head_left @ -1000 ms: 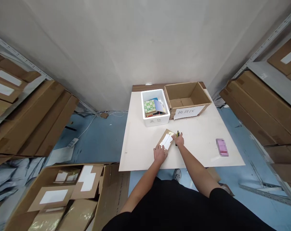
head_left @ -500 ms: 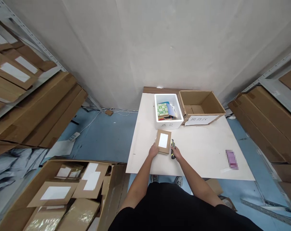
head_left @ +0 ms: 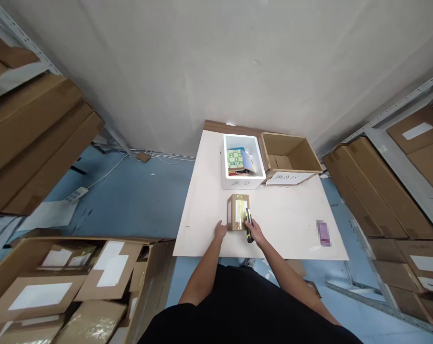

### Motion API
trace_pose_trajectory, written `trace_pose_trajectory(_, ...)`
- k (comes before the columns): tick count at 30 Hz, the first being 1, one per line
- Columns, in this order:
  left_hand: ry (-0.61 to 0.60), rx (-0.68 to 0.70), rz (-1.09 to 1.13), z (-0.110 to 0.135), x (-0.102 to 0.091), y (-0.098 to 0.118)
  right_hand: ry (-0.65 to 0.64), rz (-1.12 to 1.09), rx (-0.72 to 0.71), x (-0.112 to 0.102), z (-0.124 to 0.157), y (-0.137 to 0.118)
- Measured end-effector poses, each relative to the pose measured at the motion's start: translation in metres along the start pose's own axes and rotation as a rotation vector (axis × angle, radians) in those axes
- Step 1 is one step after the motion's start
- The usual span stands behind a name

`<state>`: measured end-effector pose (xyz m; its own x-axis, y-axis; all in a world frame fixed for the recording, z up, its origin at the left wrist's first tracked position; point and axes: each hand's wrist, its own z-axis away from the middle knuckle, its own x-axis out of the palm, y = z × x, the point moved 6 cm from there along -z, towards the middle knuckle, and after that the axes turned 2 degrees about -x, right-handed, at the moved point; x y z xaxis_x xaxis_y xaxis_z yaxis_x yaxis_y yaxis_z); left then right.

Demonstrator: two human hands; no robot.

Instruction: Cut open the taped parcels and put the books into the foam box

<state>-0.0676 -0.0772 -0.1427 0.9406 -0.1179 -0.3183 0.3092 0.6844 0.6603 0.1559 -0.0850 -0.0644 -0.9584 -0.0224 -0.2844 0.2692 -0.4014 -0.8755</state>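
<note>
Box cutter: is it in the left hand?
No, the right hand grips the box cutter, while the left hand is by the left side of the small taped carton.

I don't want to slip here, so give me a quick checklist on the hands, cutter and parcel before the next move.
1. Box cutter in a firm grip: ok, the right hand is closed around it.
2. Left hand away from the cutter: ok, it is at the parcel's opposite side.
3. Parcel braced by the left hand: cannot tell; they are very close, but contact is unclear.
4. Blade extended: cannot tell, too small to see.
5. White foam box out of the cutter's way: ok, it stands beyond the parcel.
6. Pink item clear of the cutter: ok, far right on the table.
</note>
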Motion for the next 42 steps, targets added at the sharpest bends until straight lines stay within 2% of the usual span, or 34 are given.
trace_pose_trajectory(1,0.043,0.012,-0.018,-0.002,-0.011,0.001,-0.002,0.016,-0.001,0.007,0.001,0.001)
trace_pose_trajectory(3,0.096,0.152,-0.111,-0.006,-0.035,0.02,0.011,0.056,0.003,0.017,0.0,0.002)
trace_pose_trajectory(4,0.101,0.297,-0.202,-0.008,-0.045,0.04,0.015,0.075,0.007,0.019,-0.002,0.002)
trace_pose_trajectory(5,0.044,0.457,-0.315,-0.009,-0.049,0.062,0.014,0.095,0.013,0.02,-0.004,0.001)
trace_pose_trajectory(6,-0.044,0.589,-0.44,-0.01,-0.048,0.083,0.006,0.116,0.02,0.02,-0.006,0.0)
trace_pose_trajectory(8,-0.253,0.747,-0.691,-0.012,-0.039,0.116,-0.016,0.142,0.028,0.017,-0.01,-0.005)
trace_pose_trajectory(9,-0.326,0.766,-0.797,-0.014,-0.033,0.127,-0.029,0.144,0.028,0.015,-0.011,-0.007)
trace_pose_trajectory(11,-0.364,0.736,-0.923,-0.017,-0.021,0.14,-0.038,0.148,0.032,0.01,-0.013,-0.013)
trace_pose_trajectory(13,-0.332,0.701,-0.954,-0.017,-0.007,0.142,-0.01,0.15,0.059,0.004,-0.016,-0.019)
trace_pose_trajectory(17,-0.225,0.655,-0.877,-0.005,0.019,0.128,0.015,0.262,0.145,-0.009,-0.031,-0.036)
trace_pose_trajectory(21,-0.22,0.572,-0.812,0.0,0.035,0.12,-0.062,0.601,0.02,-0.009,-0.058,-0.067)
trace_pose_trajectory(24,-0.226,0.535,-0.802,-0.002,0.038,0.122,-0.134,0.804,-0.006,-0.002,-0.076,-0.081)
trace_pose_trajectory(27,-0.223,0.528,-0.787,-0.003,0.037,0.122,-0.173,0.894,0.014,0.005,-0.086,-0.086)
trace_pose_trajectory(32,-0.225,0.521,-0.813,-0.005,0.038,0.117,-0.17,0.919,-0.002,0.013,-0.087,-0.087)
trace_pose_trajectory(36,-0.221,0.523,-0.772,-0.006,0.04,0.118,-0.125,0.938,0.047,0.016,-0.085,-0.085)
trace_pose_trajectory(42,-0.203,0.475,-0.881,-0.008,0.046,0.121,-0.137,0.963,0.11,0.02,-0.092,-0.091)
